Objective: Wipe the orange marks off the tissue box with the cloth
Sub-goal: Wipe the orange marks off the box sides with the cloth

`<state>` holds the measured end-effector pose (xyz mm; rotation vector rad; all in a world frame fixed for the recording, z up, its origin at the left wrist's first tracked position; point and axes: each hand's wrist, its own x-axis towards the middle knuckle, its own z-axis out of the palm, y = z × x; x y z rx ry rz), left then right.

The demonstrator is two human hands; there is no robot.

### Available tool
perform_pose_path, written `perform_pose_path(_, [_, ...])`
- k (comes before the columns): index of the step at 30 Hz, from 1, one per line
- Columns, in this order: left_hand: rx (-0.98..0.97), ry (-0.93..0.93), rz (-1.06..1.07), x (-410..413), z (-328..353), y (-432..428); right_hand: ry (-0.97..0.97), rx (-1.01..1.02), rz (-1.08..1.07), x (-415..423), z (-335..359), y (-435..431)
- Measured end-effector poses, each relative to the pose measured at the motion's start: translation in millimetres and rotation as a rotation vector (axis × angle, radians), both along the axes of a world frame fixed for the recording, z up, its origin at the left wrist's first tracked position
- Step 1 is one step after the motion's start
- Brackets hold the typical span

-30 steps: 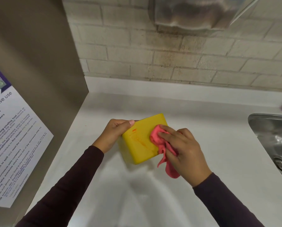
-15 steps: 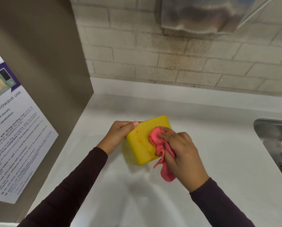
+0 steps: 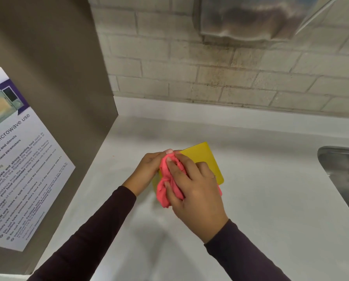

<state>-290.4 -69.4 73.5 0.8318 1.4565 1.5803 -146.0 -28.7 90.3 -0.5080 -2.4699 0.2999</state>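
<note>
- Box (image 3: 202,158) — yellow, near the middle of the counter (image 3: 271,189), held tilted; only its far upper part and right edge show, the rest lies under hands and cloth; whether its base touches the counter cannot be told
- Cloth (image 3: 163,192) — pink-red, bunched, pressed on the box's near-left face; one fold hangs past the box's lower edge, and a scrap shows just beyond the right hand's outer side
- Left hand (image 3: 147,171): clasps the box's left side, thumb laid over the top edge and touching the cloth; its fingers are hidden behind the box
- Right hand (image 3: 193,196): lies on the cloth, fingers spread toward the far left, thumb hooked round the bunched fold, so it grasps the cloth and presses it to the box
- Ring (image 3: 213,176): thin, on a finger of the right hand
- Sleeves (image 3: 88,240): dark, down to both wrists
- Orange marks: the wiped face is covered, so they cannot be judged
- Wall (image 3: 240,82): pale brick, stained, behind the counter
- Panel (image 3: 58,78): brown, upright, at the counter's left
- Notice (image 3: 17,159): printed sheet on the panel, headed "microwave use", with a microwave picture
- Sink (image 3: 344,173): steel, at the right edge, well apart from the box
- Dispenser (image 3: 250,17): metal housing on the wall above, blurred
</note>
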Motion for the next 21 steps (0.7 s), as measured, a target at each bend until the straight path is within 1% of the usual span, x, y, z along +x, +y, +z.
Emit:
perform_pose_path(5, [-0.017, 0.068, -0.016, -3, 1, -3, -0.081, 0.049, 0.055, 12, 1, 5])
perform_pose_path(10, [-0.031, 0.108, 0.018, -8, 2, -3, -0.117, 0.083, 0.098, 41, -3, 19])
perform_pose_path(12, [-0.032, 0.115, 0.006, -8, 3, -4, -0.109, 0.094, 0.074, 55, -6, 30])
perform_pose_path(14, [-0.034, 0.120, -0.003, -7, 3, -4, -0.085, 0.061, 0.016, 61, -7, 41])
perform_pose_path(18, [-0.046, 0.118, 0.007, -6, 3, -4, -0.024, -0.032, -0.108, 43, 0, 49])
perform_pose_path(21, [-0.051, 0.106, 0.008, -2, 2, -3, -0.023, -0.016, -0.082, 20, 7, 39])
